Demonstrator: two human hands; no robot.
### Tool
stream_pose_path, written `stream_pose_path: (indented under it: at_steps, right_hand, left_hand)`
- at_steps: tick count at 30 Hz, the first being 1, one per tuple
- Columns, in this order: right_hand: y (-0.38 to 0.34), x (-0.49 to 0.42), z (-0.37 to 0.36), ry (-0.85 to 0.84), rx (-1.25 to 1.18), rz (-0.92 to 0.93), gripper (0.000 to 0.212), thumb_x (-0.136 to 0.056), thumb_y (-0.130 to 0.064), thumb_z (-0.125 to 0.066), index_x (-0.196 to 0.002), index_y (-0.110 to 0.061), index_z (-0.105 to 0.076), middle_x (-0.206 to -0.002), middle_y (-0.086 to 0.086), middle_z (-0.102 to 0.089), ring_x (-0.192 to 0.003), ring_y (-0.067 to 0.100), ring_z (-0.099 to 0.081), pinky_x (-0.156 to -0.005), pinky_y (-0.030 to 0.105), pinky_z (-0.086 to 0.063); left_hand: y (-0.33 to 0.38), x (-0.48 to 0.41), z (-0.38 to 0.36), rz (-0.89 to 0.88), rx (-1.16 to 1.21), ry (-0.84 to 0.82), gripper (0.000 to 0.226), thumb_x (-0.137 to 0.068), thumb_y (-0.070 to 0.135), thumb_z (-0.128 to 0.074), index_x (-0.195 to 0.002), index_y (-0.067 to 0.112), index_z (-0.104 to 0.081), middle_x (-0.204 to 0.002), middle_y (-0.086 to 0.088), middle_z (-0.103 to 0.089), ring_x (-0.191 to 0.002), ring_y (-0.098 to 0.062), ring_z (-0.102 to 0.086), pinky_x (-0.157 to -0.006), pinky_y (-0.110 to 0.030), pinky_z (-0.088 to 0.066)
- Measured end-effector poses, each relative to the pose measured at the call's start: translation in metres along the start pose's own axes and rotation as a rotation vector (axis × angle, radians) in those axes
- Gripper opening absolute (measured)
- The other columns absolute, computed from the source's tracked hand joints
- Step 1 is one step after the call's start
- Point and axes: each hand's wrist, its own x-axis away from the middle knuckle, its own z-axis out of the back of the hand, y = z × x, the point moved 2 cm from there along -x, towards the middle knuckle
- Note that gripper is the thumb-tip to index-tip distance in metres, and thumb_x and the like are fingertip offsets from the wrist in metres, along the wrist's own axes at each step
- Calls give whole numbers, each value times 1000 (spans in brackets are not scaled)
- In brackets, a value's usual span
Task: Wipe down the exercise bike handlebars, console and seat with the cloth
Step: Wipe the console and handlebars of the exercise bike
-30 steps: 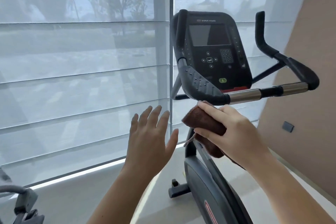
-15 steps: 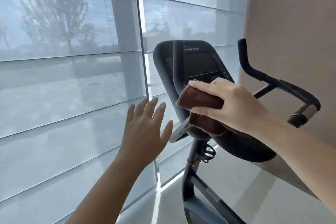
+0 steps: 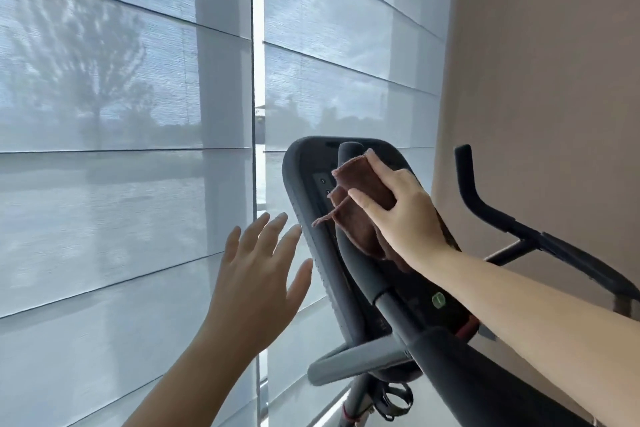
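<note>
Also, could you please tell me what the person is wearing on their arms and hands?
Nothing that shows. The left forearm and right forearm are bare up to the frame edge, with no sleeves or cuffs in view. The left hand and right hand have no gloves, and no rings, watch or bracelets are visible.

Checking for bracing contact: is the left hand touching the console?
Cannot tell. Head view: the left hand is spread open, thumb and index tips right beside the left rim of the console; neither gap nor contact shows plainly.
</note>
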Motion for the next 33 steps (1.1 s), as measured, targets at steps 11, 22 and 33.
stream_pose_path:
  at_steps: [11,22,33]
  right_hand:
    - [25,-12,-46,69,-86,-70,69,-73,-74,-36,-128,-66,5,-105,-4,-41,-89,0,-51,-73,-7,-29]
    - [12,-49,-50,255,-49,-78,50,-83,-41,-56,-129,-39,-38,-116,-8,-48,-95,-8,-47,-80,-2,-34]
    - [6,-10,-41,89,207,-152,49,-82,-41,-59,-125,-52,-37,-120,-10,-56,-107,-1,-51,-89,1,-32]
  left_hand:
    - [-5,-53,-41,-73,96,123,50,-86,39,-35,-114,8,-61,-122,-13,-59,-117,-32,-51,-96,-54,-37]
    - [-33,-90,-76,-214,300,169,49,-86,37,-37,-118,6,-58,-124,-11,-57,-121,-30,-48,-101,-50,-32]
    - [-44,-105,-113,-489,464,100,65,-80,50,-43,-130,9,-47,-137,-9,-46,-128,-27,-40,-102,-53,-33]
